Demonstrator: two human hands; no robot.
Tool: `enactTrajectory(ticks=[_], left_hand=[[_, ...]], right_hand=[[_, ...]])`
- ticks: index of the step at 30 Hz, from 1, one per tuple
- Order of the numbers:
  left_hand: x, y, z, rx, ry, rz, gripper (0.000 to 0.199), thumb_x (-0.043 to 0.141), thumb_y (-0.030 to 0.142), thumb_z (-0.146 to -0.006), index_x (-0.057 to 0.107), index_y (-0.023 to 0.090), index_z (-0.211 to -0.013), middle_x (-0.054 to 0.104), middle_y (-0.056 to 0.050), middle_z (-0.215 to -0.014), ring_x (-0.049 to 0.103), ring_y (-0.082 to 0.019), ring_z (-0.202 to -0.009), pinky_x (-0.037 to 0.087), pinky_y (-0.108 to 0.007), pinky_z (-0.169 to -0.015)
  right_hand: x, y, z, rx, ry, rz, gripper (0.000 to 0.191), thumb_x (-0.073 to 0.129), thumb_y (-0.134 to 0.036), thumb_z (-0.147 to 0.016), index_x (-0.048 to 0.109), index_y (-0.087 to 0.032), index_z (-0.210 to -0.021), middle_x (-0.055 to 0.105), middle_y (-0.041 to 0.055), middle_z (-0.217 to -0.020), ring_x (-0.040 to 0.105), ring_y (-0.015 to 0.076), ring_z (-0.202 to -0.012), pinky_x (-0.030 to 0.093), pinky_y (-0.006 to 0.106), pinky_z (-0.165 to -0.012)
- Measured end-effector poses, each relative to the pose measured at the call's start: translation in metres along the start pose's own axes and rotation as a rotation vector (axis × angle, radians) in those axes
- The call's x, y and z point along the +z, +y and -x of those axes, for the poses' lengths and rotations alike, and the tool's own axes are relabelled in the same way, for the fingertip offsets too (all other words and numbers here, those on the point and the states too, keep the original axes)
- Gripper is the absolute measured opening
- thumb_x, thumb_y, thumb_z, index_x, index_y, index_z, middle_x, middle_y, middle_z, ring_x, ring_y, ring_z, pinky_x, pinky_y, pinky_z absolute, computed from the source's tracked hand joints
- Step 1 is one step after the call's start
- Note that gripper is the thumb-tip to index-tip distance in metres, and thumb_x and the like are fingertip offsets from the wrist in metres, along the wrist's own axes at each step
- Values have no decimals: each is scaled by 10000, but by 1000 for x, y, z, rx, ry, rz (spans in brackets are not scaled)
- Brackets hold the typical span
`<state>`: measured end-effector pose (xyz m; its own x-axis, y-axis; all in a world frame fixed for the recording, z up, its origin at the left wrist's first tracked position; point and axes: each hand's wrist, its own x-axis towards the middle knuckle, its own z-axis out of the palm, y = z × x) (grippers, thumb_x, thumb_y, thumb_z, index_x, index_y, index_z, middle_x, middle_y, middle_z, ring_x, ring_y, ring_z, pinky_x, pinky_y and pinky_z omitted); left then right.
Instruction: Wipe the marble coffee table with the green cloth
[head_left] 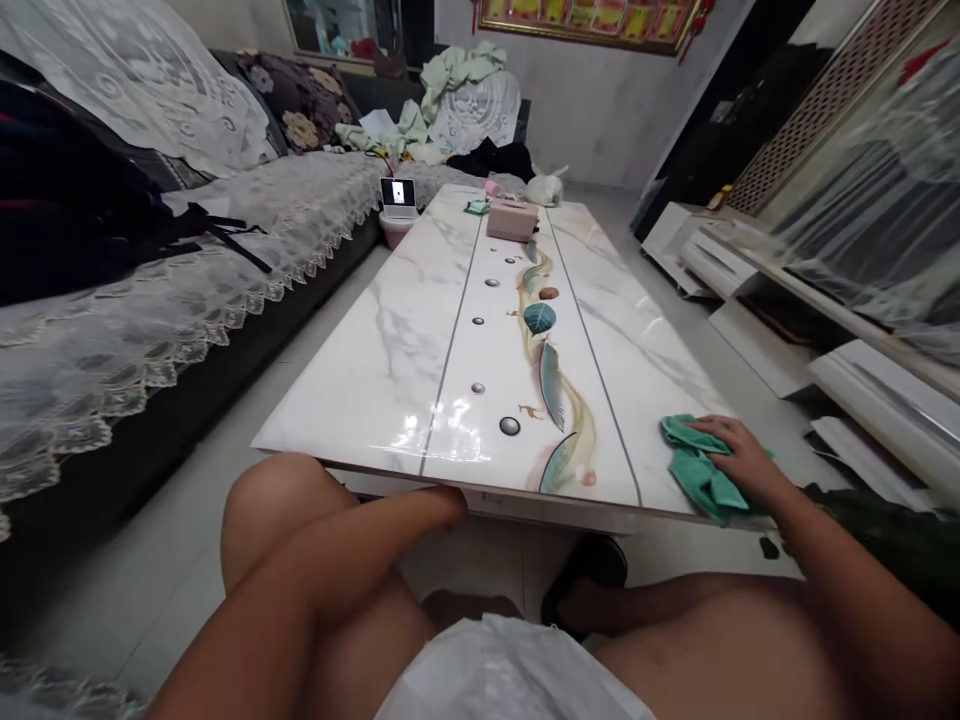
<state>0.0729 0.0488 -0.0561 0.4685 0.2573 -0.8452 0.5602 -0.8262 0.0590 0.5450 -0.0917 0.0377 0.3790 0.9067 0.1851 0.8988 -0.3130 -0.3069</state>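
Observation:
My right hand (739, 460) rests on a crumpled green cloth (705, 480) at the near right corner of the white marble-patterned table (367, 350); its fingers press onto the cloth, part of which hangs at the table's edge. My left forearm lies across my left knee, and my left hand (446, 505) is at the table's near edge, left of the middle. The fingers of that hand are hidden or too dark to make out. A pink box (512, 220) stands toward the far end of the table, beside a small green item (477, 206).
A white plastic bag (545, 187) sits at the table's far end. Left of the table are a lace-covered sofa (300, 200) and a small screen device (398, 197) on a pink bin (396, 232). A low white cabinet (885, 400) stands on the right.

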Motion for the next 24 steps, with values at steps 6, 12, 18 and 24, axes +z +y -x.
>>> enactTrajectory(ticks=[6, 12, 18, 24], left_hand=[[-1, 7, 7, 18, -7, -100, 250, 798, 147, -986, 767, 123, -1233, 751, -125, -1375, 685, -298, -1363, 540, -560, -1208], [0, 8, 6, 32, 17, -131, 248, 768, 206, -1030, 761, 119, -1262, 738, -141, -1418, 695, -293, -1358, 571, -537, -1174], [6, 8, -2, 21, 6, -128, 321, 775, 237, -1031, 743, 122, -1329, 718, -154, -1447, 661, -314, -1402, 533, -569, -1212], [28, 2, -14, 5, 56, -75, 222, 833, 240, -976, 792, 119, -1157, 790, -121, -1253, 710, -307, -1298, 526, -575, -1196]], right_hand=[[-1, -6, 81, -70, 38, 101, 404, 631, -265, -703, 829, -364, -1041, 762, 83, -1204, 746, 378, -1214, 632, 560, -1091], [-5, 0, 88, 85, 115, 115, 324, 627, -284, -729, 819, -307, -988, 754, 91, -1200, 730, 361, -1163, 613, 540, -1089], [-13, -3, 29, 242, 92, 244, 341, 613, -250, -867, 842, -220, -1118, 726, 168, -1357, 665, 385, -1217, 563, 489, -1026], [-17, 0, -19, 72, -40, 464, 414, 577, -191, -960, 841, -167, -1278, 694, 189, -1461, 609, 358, -1257, 448, 450, -971]])
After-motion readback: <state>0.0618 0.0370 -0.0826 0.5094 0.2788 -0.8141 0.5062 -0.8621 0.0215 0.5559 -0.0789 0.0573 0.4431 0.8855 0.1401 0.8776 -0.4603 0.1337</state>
